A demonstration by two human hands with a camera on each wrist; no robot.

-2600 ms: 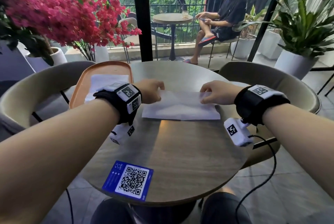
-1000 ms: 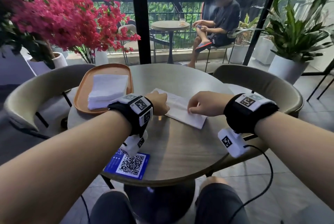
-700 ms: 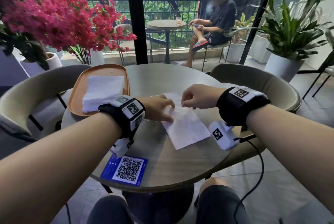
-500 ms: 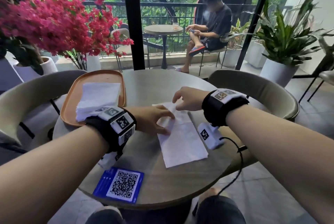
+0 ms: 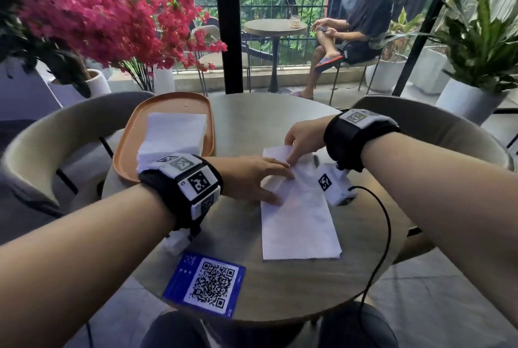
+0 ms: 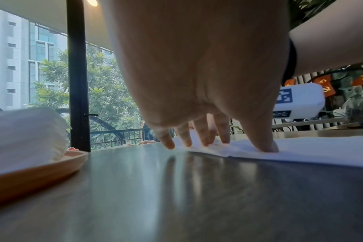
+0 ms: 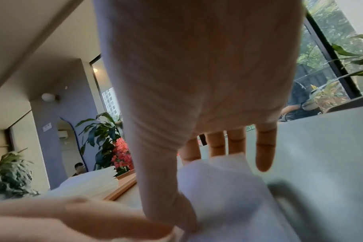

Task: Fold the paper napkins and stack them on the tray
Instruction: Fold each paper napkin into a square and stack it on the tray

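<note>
A white paper napkin lies lengthwise on the round table, folded into a long strip. My left hand presses its left edge flat with straight fingers. My right hand pinches the napkin's far end between thumb and fingers and holds it raised off the table. The orange tray stands at the table's left, apart from both hands, and carries a stack of folded napkins. The left wrist view shows that stack on the tray.
A blue QR card lies near the table's front edge. Curved grey chairs stand to the left and right. A black cable hangs from my right wrist. Beyond the glass a person sits at another table.
The napkin was folded in half and turned from crosswise to lengthwise. My left hand flattened onto its left edge. My right hand took the far end and raised it.
</note>
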